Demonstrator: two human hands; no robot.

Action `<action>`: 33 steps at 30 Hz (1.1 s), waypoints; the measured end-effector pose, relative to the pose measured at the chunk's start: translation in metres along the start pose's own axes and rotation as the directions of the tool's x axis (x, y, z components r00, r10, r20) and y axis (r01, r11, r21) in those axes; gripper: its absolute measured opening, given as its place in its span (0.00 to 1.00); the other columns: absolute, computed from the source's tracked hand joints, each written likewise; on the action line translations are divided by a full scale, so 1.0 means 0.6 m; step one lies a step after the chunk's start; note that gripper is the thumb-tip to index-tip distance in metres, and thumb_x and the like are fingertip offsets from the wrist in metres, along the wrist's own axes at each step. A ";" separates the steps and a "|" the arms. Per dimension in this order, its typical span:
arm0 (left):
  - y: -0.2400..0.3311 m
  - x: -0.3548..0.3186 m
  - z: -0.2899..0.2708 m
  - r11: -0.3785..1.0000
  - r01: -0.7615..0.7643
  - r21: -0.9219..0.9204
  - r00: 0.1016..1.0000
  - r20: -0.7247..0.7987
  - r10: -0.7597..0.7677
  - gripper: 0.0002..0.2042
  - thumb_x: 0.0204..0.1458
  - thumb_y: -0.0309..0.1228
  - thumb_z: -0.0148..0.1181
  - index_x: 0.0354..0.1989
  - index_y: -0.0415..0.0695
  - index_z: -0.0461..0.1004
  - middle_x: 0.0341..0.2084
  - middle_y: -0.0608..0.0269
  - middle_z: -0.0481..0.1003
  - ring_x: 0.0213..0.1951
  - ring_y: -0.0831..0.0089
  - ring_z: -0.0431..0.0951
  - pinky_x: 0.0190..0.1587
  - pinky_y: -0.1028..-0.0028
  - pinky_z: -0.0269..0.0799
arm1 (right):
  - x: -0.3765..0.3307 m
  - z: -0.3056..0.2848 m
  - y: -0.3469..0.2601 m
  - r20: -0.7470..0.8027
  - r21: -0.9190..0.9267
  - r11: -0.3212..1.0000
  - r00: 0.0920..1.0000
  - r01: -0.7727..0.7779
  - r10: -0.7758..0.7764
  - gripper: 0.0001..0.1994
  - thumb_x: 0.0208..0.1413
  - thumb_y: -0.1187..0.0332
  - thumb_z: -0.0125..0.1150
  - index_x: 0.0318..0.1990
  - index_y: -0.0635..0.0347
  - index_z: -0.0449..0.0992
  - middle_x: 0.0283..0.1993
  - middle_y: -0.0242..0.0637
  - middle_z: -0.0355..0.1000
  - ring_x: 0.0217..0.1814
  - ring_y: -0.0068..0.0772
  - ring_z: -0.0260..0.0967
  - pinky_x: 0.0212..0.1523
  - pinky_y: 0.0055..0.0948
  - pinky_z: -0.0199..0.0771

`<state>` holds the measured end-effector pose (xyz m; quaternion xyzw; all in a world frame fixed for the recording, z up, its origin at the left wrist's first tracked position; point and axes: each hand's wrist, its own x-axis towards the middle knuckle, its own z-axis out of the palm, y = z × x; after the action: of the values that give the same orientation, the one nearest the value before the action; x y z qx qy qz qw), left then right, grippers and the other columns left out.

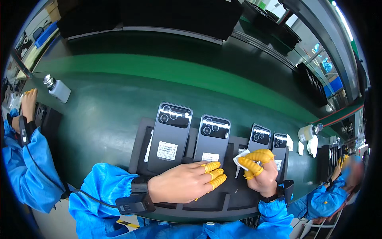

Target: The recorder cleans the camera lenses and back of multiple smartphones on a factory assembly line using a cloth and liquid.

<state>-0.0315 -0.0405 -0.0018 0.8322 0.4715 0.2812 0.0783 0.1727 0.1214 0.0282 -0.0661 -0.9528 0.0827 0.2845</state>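
Note:
Several dark grey smartphones stand or lie back side up in a black foam tray [246, 199], with camera blocks at the far end. My left hand [187, 181], in yellow finger cots, lies flat with fingers stretched across the lower end of the second phone [212, 141] from the left. The leftmost phone [171, 135], with a white label, is just beyond that hand. My right hand [260, 171], also in yellow finger cots, pinches a folded white wipe [241, 159] near the third phone [259, 137]. Another phone [279, 143] is just right of it.
A white pump bottle [59, 91] stands at the left, and another bottle [306, 132] at the right beside crumpled white wipes [312, 146]. Co-workers in blue sleeves [30, 175] sit on both sides. A dark panel [147, 18] borders the green table's far side.

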 end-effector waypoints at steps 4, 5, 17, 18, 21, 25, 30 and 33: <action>0.002 -0.004 -0.006 0.999 0.005 0.032 1.000 0.027 -0.006 0.19 0.53 0.33 0.56 0.52 0.39 0.72 0.53 0.56 0.73 0.57 0.63 0.72 0.64 0.67 0.64 | 0.004 0.001 -0.003 -0.039 0.030 0.998 0.998 -0.053 0.054 0.16 0.33 0.83 0.64 0.35 0.59 0.82 0.33 0.39 0.73 0.35 0.42 0.72 0.38 0.35 0.71; 0.000 -0.004 -0.003 1.000 0.002 0.030 1.000 0.026 -0.003 0.19 0.53 0.33 0.56 0.52 0.39 0.72 0.53 0.56 0.73 0.57 0.63 0.72 0.64 0.67 0.64 | 0.004 0.001 -0.001 -0.022 0.031 0.998 0.998 -0.060 0.061 0.16 0.34 0.82 0.64 0.35 0.59 0.82 0.33 0.39 0.73 0.35 0.42 0.72 0.38 0.36 0.71; -0.003 -0.002 -0.003 1.000 -0.012 0.018 1.000 -0.002 0.012 0.21 0.51 0.32 0.56 0.54 0.39 0.72 0.52 0.55 0.74 0.56 0.63 0.73 0.63 0.68 0.66 | -0.001 0.004 0.001 -0.021 0.029 0.999 0.999 -0.031 0.032 0.15 0.33 0.82 0.64 0.34 0.59 0.82 0.33 0.39 0.72 0.35 0.42 0.72 0.37 0.36 0.71; -0.003 -0.003 -0.002 1.000 -0.007 0.017 1.000 0.004 0.007 0.21 0.51 0.31 0.56 0.54 0.39 0.72 0.52 0.56 0.74 0.56 0.63 0.73 0.63 0.68 0.66 | -0.001 0.004 0.000 -0.018 0.029 0.999 0.999 -0.033 0.033 0.15 0.33 0.82 0.64 0.34 0.58 0.82 0.33 0.39 0.72 0.35 0.42 0.72 0.37 0.36 0.71; -0.004 -0.003 -0.007 1.000 -0.008 0.023 1.000 0.018 0.008 0.21 0.50 0.31 0.55 0.54 0.40 0.72 0.52 0.56 0.73 0.56 0.63 0.73 0.62 0.68 0.67 | 0.003 0.001 0.000 -0.007 0.031 0.999 1.000 -0.006 0.007 0.18 0.30 0.83 0.64 0.36 0.59 0.82 0.34 0.39 0.73 0.35 0.42 0.72 0.35 0.34 0.74; -0.007 -0.010 -0.013 0.999 0.005 0.036 0.995 0.103 -0.009 0.21 0.49 0.31 0.56 0.54 0.40 0.72 0.53 0.57 0.73 0.57 0.64 0.73 0.60 0.69 0.68 | 0.008 0.004 -0.003 -0.005 0.062 0.998 1.000 0.026 -0.026 0.19 0.29 0.82 0.65 0.36 0.58 0.82 0.35 0.38 0.73 0.37 0.42 0.73 0.35 0.35 0.74; -0.012 0.006 -0.019 0.995 -0.076 0.070 0.993 0.098 0.069 0.27 0.44 0.31 0.60 0.57 0.40 0.70 0.48 0.60 0.75 0.56 0.66 0.72 0.58 0.70 0.70 | -0.005 -0.006 0.007 -0.023 0.041 0.999 0.999 0.029 -0.028 0.23 0.30 0.79 0.67 0.42 0.56 0.80 0.40 0.37 0.74 0.41 0.44 0.73 0.39 0.35 0.75; -0.007 0.016 -0.023 0.994 -0.035 0.102 0.995 0.101 0.025 0.25 0.45 0.27 0.58 0.56 0.42 0.71 0.52 0.60 0.74 0.56 0.64 0.73 0.55 0.68 0.72 | -0.010 -0.005 0.024 0.002 0.031 0.999 1.000 0.013 -0.013 0.20 0.34 0.79 0.65 0.42 0.56 0.80 0.41 0.37 0.73 0.43 0.41 0.72 0.40 0.33 0.75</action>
<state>-0.0380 -0.0323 0.0116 0.8552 0.4682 0.2157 0.0544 0.1804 0.1345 0.0249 -0.0553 -0.9521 0.0956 0.2851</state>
